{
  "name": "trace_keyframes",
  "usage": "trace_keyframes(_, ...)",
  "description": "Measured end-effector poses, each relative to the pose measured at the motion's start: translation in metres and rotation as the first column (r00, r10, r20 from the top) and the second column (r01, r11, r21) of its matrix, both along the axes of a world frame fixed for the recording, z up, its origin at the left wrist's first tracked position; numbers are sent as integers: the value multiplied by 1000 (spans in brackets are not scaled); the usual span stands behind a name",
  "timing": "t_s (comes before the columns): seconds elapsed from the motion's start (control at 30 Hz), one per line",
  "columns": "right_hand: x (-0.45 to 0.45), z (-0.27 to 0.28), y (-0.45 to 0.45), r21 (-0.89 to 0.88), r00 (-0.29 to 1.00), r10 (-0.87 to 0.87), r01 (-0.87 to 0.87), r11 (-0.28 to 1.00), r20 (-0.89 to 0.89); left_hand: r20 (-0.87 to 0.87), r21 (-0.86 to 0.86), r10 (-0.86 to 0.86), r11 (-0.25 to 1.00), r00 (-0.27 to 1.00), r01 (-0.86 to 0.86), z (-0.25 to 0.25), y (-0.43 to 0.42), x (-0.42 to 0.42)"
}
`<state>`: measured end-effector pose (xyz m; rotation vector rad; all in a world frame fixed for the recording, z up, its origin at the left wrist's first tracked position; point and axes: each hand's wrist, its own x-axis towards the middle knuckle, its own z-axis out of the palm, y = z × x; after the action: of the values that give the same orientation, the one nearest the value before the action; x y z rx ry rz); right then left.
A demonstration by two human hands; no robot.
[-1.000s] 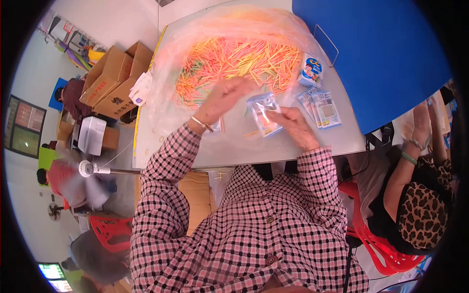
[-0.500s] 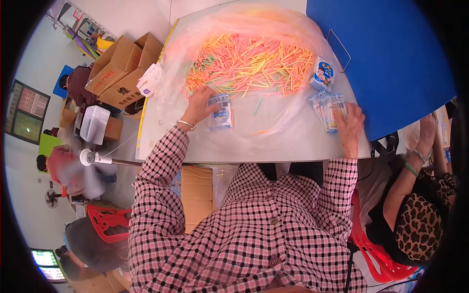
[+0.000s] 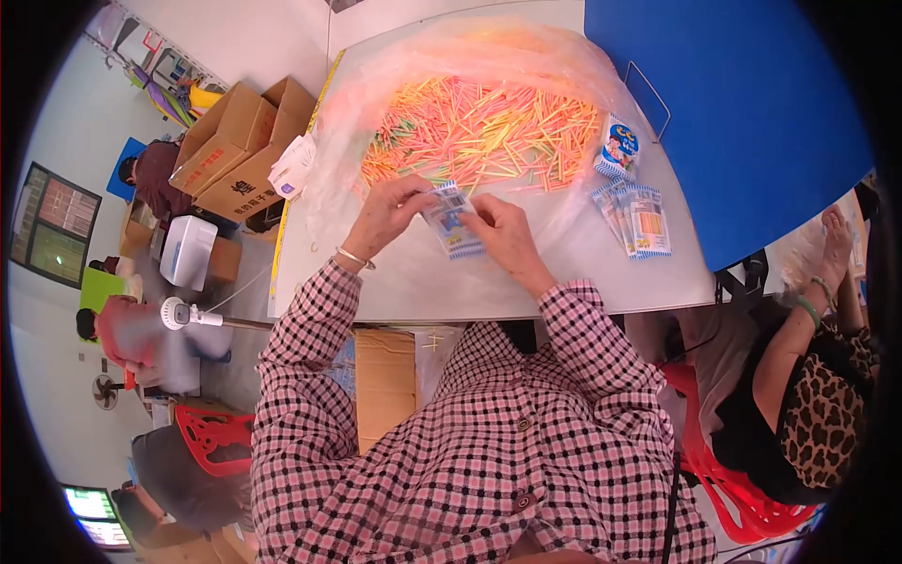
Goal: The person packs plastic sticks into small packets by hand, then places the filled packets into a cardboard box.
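Note:
Between my two hands is a small blue-and-white packet (image 3: 453,226), raised over the near part of the table (image 3: 395,291). My left hand (image 3: 383,216) pinches its upper left edge. The fingers of my right hand (image 3: 507,238) close on its right side. Behind them, a large clear plastic bag (image 3: 376,70) lies spread with a heap of pink, yellow, orange and green sticks (image 3: 489,127) in it. To the right lie several overlapping filled packets (image 3: 646,226), and above these is a blue-and-white packet with a cartoon figure (image 3: 620,146).
A blue panel (image 3: 733,113) with a metal wire handle borders the table on the right. Cardboard boxes (image 3: 235,155) and a small white fan (image 3: 178,314) are at the left. A co-worker's arm (image 3: 799,329) shows at the far right, by a red chair (image 3: 742,489).
My right hand has left the packets on the right and come to the middle. My left hand has lifted the packet that lay on the table, and both hands now hold it.

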<state>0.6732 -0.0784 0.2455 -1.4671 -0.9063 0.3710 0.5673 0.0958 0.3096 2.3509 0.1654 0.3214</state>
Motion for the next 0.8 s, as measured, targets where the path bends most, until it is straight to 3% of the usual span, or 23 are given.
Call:
trace_keyframes(0.1,1,-3,6,-75,998,56,-57,996,-24,42,-478,-58,875,997,71,-5,-3,1)
trace_keyframes(0.27,9,-19,5,-11,981,-156,158,987,116,24,-517,-87,851,996,87,-32,9,2)
trace_keyframes(0.37,23,-20,-1,157,903,-302,265,951,307,-145,-163,98,979,985,-122,-27,24,2)
trace_keyframes(0.4,27,-19,-4,159,902,-302,264,951,309,-141,-162,99,979,985,-122,-29,26,4)
trace_keyframes(0.5,31,-7,-15,79,976,-75,60,995,203,350,379,-56,922,935,-86,-6,2,21)
trace_keyframes(0.53,29,-4,-16,80,976,-75,60,995,204,351,379,-56,921,935,-87,-2,-5,25)
trace_keyframes(0.63,26,3,-22,58,997,7,-12,998,83,193,261,-257,944,947,203,8,-26,37)
trace_keyframes(0.8,27,7,-37,-8,1000,10,-10,1000,-15,203,210,-160,971,966,116,8,-47,43)
